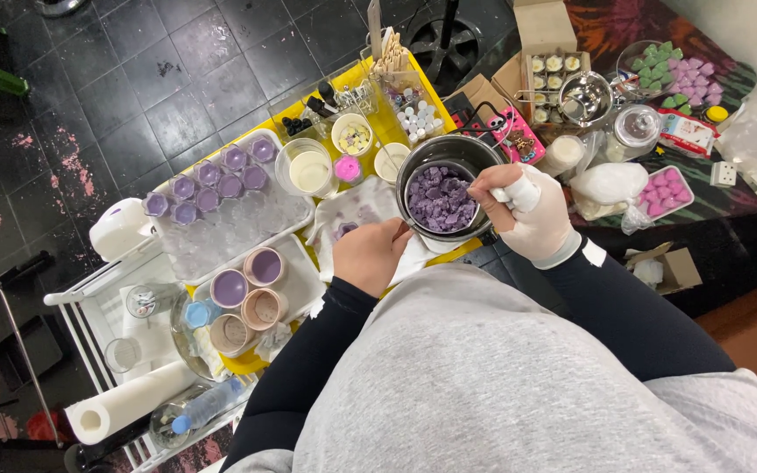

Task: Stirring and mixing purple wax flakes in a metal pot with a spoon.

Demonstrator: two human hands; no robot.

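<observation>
The gloved right hand (532,219) has its fingers clamped on the rim and handle of the round steel pot (445,186) of purple wax chunks (441,199), at the right end of the yellow bench (378,131). The bare left hand (370,254) has fingers closed around a thin stirrer whose tip is hidden. Stirring goes best with the pot kept level and the strokes slow, so chunks stay off the white cloth (352,215) beside it.

Round steel pot (413,166) of purple wax chunks (440,200), upright on the yellow table, beside white cloth
</observation>
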